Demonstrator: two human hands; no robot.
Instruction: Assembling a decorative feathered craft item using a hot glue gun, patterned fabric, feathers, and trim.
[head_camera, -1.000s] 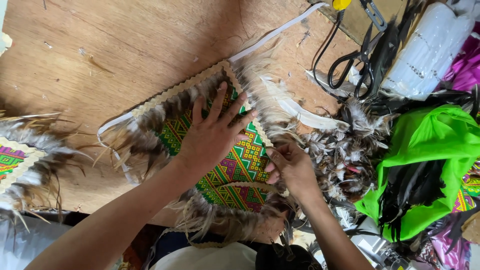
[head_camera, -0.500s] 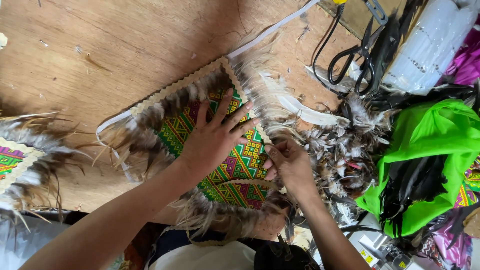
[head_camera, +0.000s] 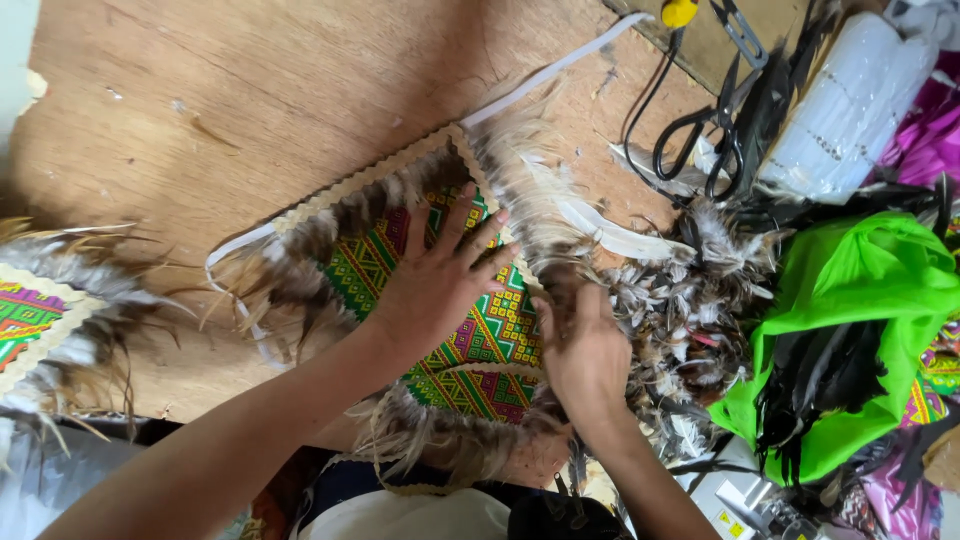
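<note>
Left hand (head_camera: 440, 285) pressing flat, fingers spread, on patterned feathered panel (head_camera: 480, 330). Right hand (head_camera: 585, 350) curling at feather edge (head_camera: 560, 240); fingertips hidden, grip unclear.

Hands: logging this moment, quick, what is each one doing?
Left hand: open, fingers spread flat on the patterned woven panel.
Right hand: fingers curled at the panel's feather fringe; grip cannot be told.

Bare plywood (head_camera: 250, 110) left; feather pile (head_camera: 690, 300) right.
</note>
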